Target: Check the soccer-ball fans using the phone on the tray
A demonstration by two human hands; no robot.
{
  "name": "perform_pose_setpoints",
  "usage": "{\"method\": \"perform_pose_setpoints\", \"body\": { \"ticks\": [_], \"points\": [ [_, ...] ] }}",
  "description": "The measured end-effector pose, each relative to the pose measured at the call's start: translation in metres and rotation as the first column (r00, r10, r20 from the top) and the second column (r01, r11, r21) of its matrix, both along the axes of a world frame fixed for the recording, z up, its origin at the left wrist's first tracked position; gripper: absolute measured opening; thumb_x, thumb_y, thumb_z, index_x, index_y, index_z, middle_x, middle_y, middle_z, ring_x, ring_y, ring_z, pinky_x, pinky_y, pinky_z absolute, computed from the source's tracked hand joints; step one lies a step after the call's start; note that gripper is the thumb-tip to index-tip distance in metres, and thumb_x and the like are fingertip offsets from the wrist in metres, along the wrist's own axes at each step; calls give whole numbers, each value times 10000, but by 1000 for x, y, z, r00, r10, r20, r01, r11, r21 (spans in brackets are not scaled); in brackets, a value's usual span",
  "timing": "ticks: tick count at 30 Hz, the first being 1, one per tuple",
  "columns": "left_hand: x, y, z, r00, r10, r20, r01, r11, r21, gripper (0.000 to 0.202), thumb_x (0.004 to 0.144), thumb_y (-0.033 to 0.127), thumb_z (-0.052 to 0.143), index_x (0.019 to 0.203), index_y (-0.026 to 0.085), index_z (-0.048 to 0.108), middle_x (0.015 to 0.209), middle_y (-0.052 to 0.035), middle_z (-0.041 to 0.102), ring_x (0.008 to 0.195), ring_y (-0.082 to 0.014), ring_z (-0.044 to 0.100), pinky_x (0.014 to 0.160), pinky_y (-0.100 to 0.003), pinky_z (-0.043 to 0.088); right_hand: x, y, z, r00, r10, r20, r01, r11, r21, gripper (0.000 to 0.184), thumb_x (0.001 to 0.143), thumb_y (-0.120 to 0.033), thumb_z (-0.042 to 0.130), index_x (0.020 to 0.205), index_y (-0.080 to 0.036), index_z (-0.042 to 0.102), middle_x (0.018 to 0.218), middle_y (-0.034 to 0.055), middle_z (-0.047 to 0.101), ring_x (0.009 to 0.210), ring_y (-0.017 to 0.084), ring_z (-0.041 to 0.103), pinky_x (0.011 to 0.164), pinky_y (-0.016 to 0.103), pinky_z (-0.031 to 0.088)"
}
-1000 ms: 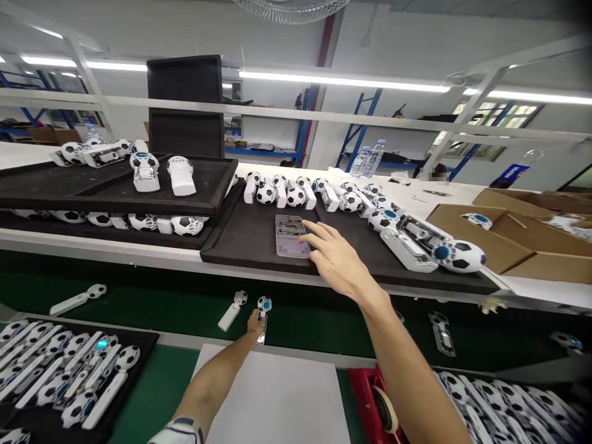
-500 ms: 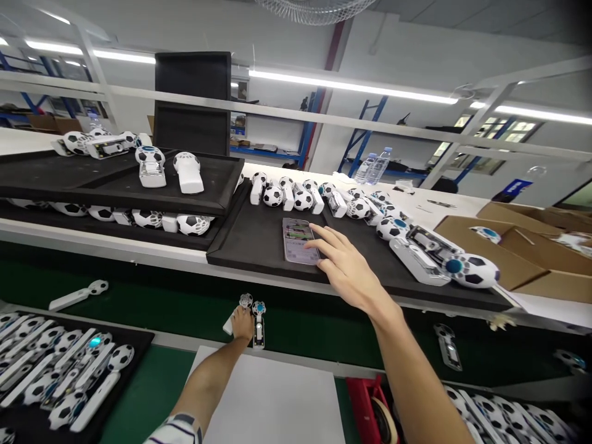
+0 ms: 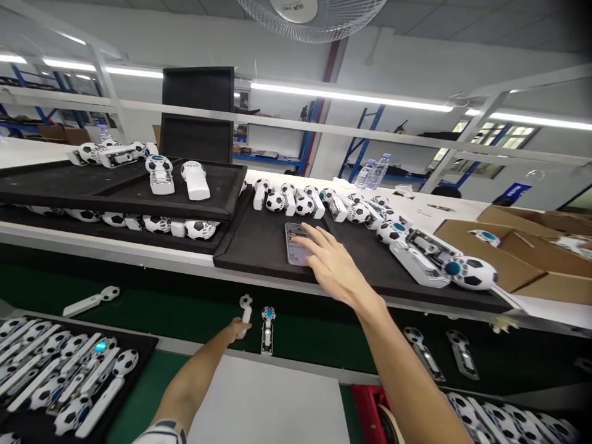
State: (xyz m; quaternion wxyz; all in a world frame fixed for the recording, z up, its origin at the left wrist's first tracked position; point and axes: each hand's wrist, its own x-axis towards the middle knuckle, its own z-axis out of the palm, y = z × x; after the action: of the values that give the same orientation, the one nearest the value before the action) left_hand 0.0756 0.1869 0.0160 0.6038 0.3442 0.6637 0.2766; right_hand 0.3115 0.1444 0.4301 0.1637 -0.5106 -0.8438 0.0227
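Note:
My right hand (image 3: 333,265) rests with spread fingers on the lower edge of a smartphone (image 3: 296,243), which lies lit on a black foam tray (image 3: 250,256). Rows of white handheld fans with football-patterned heads (image 3: 305,205) stand along that tray's far side. On the green conveyor belt, my left hand (image 3: 235,330) grips the white handle of a small football-headed fan (image 3: 245,306). Just to its right stands a second fan (image 3: 267,330), with a blue hub and an open handle, apart from my hand.
Another black tray (image 3: 120,191) of fans sits on the far left, and a cardboard box (image 3: 504,253) on the right. Nearer me are a white sheet (image 3: 268,401), a red tape holder (image 3: 370,413) and black trays of packed fans (image 3: 78,376).
My left hand has closed around the white fan's handle and moved it left and upright on the belt. My right hand stays on the smartphone, with its fingers shifted slightly.

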Motion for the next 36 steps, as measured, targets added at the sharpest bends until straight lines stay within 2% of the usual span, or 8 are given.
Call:
{"method": "perform_pose_setpoints", "body": {
  "ticks": [5, 11, 18, 21, 24, 27, 30, 36],
  "points": [
    [-12, -25, 36, 921, 27, 388, -40, 999, 25, 287, 922, 369, 602, 1094, 140, 615, 1026, -71, 702, 910, -184, 684, 841, -399, 587, 7, -4, 4, 1000, 5, -27, -4, 999, 39, 500, 971, -271, 300, 1402, -296, 552, 1646, -13, 335, 1517, 310, 266, 1177, 596, 329],
    [-3, -114, 90, 778, 72, 624, -215, 964, 157, 391, 870, 266, 516, 1248, 210, 434, 1037, -91, 732, 700, -172, 680, 789, -387, 548, 31, -3, 0, 986, -154, -63, 161, 980, 117, 481, 957, -239, 320, 1362, -265, 578, 1625, 20, 376, 1514, 320, 266, 1188, 584, 329],
    [29, -200, 135, 691, 106, 715, -256, 961, 104, 548, 656, 107, 528, 1193, 195, 466, 1061, -105, 736, 932, -260, 718, 831, -413, 553, 33, 3, -9, 987, -158, -10, 158, 979, 128, 455, 962, -255, 322, 1311, -270, 613, 1621, 10, 385, 1504, 328, 291, 1163, 591, 367],
    [47, -216, 139, 736, 155, 659, -285, 954, 94, 289, 828, 286, 592, 1096, 216, 507, 996, -65, 722, 663, -163, 650, 614, -333, 529, 32, 2, -7, 990, -142, -9, 142, 985, 100, 458, 964, -265, 316, 1310, -268, 617, 1618, 15, 393, 1495, 339, 303, 1148, 609, 372],
    [58, -226, 140, 791, 208, 576, -304, 950, 74, 369, 869, 530, 619, 1013, 201, 532, 942, -49, 699, 527, -93, 551, 492, -273, 456, 33, -1, -6, 986, -131, -103, 141, 985, 100, 460, 945, -251, 329, 1308, -258, 611, 1605, 27, 410, 1485, 334, 314, 1156, 617, 348],
    [59, -233, 143, 798, 189, 572, -296, 950, 98, 402, 846, 548, 657, 986, 189, 543, 885, -33, 671, 518, -86, 548, 475, -260, 454, 36, -6, -6, 946, -106, -306, 163, 972, 168, 437, 896, -229, 395, 1267, -248, 624, 1552, 37, 474, 1434, 304, 385, 1168, 558, 358],
    [59, -241, 150, 732, 176, 658, -314, 945, 97, 407, 838, 514, 687, 1073, 220, 534, 841, -4, 637, 536, -92, 551, 483, -258, 471, 39, -11, -8, 907, -81, -414, 181, 961, 210, 414, 877, -243, 434, 1234, -243, 642, 1484, 44, 539, 1379, 291, 441, 1153, 511, 390],
    [67, -254, 186, 622, 210, 754, -388, 920, 64, 660, 818, 449, 736, 1353, 350, 363, 861, 7, 638, 531, -104, 563, 486, -260, 475, 36, -10, -7, 988, -114, -99, 126, 985, 115, 488, 954, -284, 312, 1336, -287, 617, 1578, 29, 446, 1457, 338, 345, 1144, 616, 349]
  ]
}}
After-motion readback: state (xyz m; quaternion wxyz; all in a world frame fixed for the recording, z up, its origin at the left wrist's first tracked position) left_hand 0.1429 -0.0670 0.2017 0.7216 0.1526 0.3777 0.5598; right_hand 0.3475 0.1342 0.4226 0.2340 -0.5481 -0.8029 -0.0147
